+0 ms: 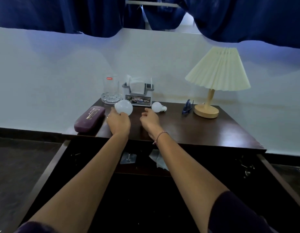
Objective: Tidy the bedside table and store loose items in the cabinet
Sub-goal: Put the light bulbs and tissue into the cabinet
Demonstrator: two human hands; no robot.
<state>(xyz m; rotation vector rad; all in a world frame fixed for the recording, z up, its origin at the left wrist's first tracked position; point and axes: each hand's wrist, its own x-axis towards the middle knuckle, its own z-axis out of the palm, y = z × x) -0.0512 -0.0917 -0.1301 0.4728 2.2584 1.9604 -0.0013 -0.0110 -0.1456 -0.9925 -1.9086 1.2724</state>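
Note:
On the dark wooden bedside table (204,132) my left hand (118,121) grips a large white light bulb (123,107), lifted slightly near the back left. A smaller white bulb (158,107) lies on its side just beyond my right hand (150,121), which hovers with loosely curled fingers and holds nothing. A purple glasses case (89,121) lies at the table's left edge. A blue hair clip (187,108) sits beside the lamp base. Below the tabletop the cabinet (50,165) stands open, dark inside.
A clear glass mug (111,89) and a grey tissue holder (138,92) stand at the back against the white wall. A pleated cream lamp (218,71) on a wooden base stands at the right. Small metal bits and paper scraps (158,159) lie inside the cabinet.

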